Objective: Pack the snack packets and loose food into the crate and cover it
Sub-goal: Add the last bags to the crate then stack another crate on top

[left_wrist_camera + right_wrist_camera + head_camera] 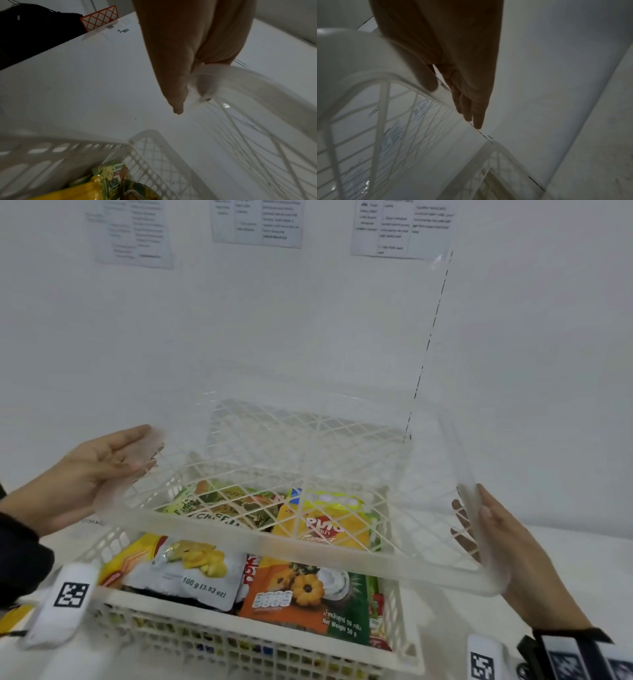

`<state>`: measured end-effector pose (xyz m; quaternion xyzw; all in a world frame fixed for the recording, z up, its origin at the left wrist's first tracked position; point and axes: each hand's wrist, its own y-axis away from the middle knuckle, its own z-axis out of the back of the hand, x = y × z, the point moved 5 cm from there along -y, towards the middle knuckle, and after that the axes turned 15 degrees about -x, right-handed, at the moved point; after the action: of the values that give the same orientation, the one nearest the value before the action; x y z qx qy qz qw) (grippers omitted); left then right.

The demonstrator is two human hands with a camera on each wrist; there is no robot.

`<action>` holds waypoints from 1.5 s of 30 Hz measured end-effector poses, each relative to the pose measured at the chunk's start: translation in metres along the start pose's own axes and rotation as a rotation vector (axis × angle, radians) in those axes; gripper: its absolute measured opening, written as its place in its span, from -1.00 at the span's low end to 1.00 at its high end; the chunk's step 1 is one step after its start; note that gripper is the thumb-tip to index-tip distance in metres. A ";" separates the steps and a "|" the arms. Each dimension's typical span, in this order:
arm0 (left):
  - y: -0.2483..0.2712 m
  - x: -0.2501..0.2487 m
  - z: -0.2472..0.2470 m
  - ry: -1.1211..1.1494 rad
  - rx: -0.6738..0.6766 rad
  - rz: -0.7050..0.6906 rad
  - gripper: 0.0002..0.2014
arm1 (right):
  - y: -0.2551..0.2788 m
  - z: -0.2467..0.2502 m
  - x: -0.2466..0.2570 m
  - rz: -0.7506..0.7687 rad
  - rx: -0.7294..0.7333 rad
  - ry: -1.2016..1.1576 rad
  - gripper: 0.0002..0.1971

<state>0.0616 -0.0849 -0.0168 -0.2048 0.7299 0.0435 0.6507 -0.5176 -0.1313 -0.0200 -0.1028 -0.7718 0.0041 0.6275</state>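
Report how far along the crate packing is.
Packing looks done: snack packets fill the white lattice plastic crate. In hand: left hand and right hand hold the translucent white lattice lid above it. Left: lower the lid on.

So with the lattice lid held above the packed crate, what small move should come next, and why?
Probably lower the lid onto the crate. The left hand and right hand hold its opposite edges above the rim, and the snack packets appear to lie below that rim, so nothing seems to block it.
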 end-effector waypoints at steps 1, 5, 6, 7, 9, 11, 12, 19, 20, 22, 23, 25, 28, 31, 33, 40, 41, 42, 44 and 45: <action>0.002 0.000 0.002 -0.006 -0.014 -0.009 -0.32 | 0.005 -0.003 -0.002 0.007 -0.022 0.026 -0.52; 0.014 -0.001 0.006 -0.030 -0.064 -0.036 -0.48 | 0.029 -0.014 -0.001 0.078 -0.163 0.133 -0.67; 0.019 -0.001 0.008 -0.048 -0.075 -0.048 -0.51 | 0.037 -0.016 -0.002 0.090 -0.210 0.133 -0.67; 0.024 -0.002 0.010 -0.070 -0.088 -0.058 -0.54 | 0.045 -0.017 -0.002 0.100 -0.244 0.134 -0.70; 0.035 -0.001 0.016 -0.112 -0.121 -0.075 -0.55 | 0.063 -0.023 -0.005 0.101 -0.258 0.150 -0.76; 0.045 0.002 0.026 -0.157 -0.169 -0.081 -0.56 | 0.081 -0.030 -0.012 0.064 -0.202 0.172 -0.66; 0.051 0.004 0.031 -0.175 -0.193 -0.080 -0.56 | 0.089 -0.032 -0.016 0.039 -0.166 0.194 -0.55; 0.084 0.029 0.035 -0.362 -0.255 -0.120 -0.46 | 0.128 -0.045 -0.043 0.055 -0.268 0.388 -0.38; 0.087 0.031 0.034 -0.380 -0.277 -0.127 -0.47 | 0.131 -0.047 -0.046 0.050 -0.297 0.376 -0.39; 0.091 0.035 0.034 -0.409 -0.322 -0.132 -0.49 | 0.135 -0.051 -0.048 0.054 -0.340 0.363 -0.41; 0.092 0.037 0.034 -0.407 -0.335 -0.127 -0.50 | 0.137 -0.052 -0.048 0.062 -0.352 0.365 -0.41; 0.093 0.042 0.034 -0.392 -0.344 -0.121 -0.51 | 0.137 -0.051 -0.046 0.067 -0.366 0.362 -0.42; 0.090 0.043 0.033 -0.446 -0.360 -0.164 -0.52 | 0.135 -0.052 -0.045 0.078 -0.369 0.367 -0.43; 0.080 0.047 0.033 -0.477 -0.353 -0.136 -0.52 | 0.125 -0.055 -0.046 0.098 -0.383 0.404 -0.47; 0.072 0.050 0.033 -0.526 -0.350 -0.118 -0.53 | 0.116 -0.057 -0.051 0.091 -0.395 0.444 -0.48; 0.069 0.053 0.028 -0.551 -0.352 -0.051 -0.52 | 0.103 -0.051 -0.059 0.044 -0.454 0.527 -0.51; 0.071 0.053 0.027 -0.539 -0.356 -0.049 -0.52 | 0.103 -0.051 -0.059 0.034 -0.456 0.526 -0.52; 0.073 0.052 0.027 -0.517 -0.365 -0.046 -0.52 | 0.103 -0.050 -0.058 0.026 -0.455 0.521 -0.52; 0.079 0.051 0.026 -0.450 -0.386 -0.019 -0.51 | 0.102 -0.050 -0.057 0.017 -0.452 0.510 -0.52; 0.082 0.051 0.026 -0.418 -0.393 -0.005 -0.50 | 0.102 -0.049 -0.057 0.015 -0.451 0.501 -0.52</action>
<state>0.0533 -0.0137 -0.0865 -0.3153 0.5570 0.2237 0.7350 -0.4433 -0.0464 -0.0788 -0.2425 -0.5745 -0.1873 0.7590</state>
